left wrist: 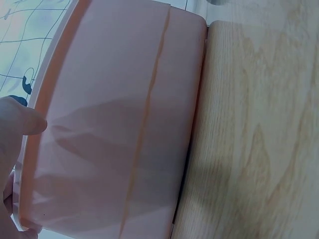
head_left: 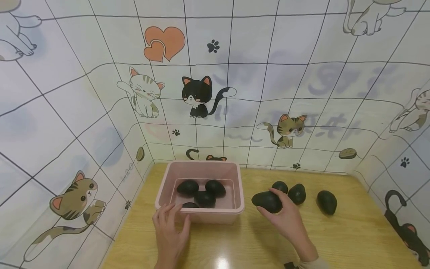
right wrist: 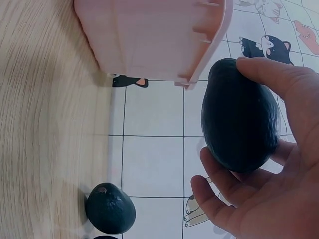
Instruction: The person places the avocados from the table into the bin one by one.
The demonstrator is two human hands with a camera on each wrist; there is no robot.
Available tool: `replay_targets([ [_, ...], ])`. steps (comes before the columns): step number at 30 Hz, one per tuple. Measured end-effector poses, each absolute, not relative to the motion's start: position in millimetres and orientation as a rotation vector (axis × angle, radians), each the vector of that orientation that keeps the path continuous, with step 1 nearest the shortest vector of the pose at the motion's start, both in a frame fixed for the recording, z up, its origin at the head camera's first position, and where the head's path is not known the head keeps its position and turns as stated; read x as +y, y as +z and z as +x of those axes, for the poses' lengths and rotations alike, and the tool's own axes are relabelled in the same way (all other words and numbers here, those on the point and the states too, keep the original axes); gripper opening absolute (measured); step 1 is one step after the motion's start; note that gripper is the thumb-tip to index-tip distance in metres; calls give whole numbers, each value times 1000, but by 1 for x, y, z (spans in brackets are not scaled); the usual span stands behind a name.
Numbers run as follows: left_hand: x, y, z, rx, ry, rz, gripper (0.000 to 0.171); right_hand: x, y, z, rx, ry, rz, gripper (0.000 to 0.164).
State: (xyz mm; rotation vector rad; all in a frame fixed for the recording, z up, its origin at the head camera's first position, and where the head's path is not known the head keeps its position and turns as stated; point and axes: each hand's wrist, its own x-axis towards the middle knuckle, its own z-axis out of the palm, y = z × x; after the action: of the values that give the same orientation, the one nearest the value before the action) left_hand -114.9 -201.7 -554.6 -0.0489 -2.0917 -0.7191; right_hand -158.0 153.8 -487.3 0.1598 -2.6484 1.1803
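Note:
My right hand (head_left: 289, 218) grips a dark green avocado (head_left: 267, 201) between thumb and fingers, to the right of a pink plastic box (head_left: 215, 216). The right wrist view shows this avocado (right wrist: 239, 117) held up off the table. At the box's front left corner, my left hand (head_left: 170, 231) holds the rim, its thumb (left wrist: 34, 122) against the outer side. Inside the box lie several avocados, among them one avocado (head_left: 188, 187) at the left and another avocado (head_left: 215, 188) at the right; the front wall partly hides the nearest one.
Behind and beside my right hand, one avocado (head_left: 297, 194) sits close to another avocado (head_left: 280, 186), and a third avocado (head_left: 327, 202) lies farther right. They rest on a wooden table (head_left: 356, 239). Wall sheeting (head_left: 248, 82) with cat drawings encloses the back and sides.

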Motion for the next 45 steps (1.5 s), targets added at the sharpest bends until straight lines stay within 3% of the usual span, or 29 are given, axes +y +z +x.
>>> replay_targets([
  [45,-202,-556,-114,-2108,-752,-48,37,116,-474,-165,-2599,1225,255,79],
])
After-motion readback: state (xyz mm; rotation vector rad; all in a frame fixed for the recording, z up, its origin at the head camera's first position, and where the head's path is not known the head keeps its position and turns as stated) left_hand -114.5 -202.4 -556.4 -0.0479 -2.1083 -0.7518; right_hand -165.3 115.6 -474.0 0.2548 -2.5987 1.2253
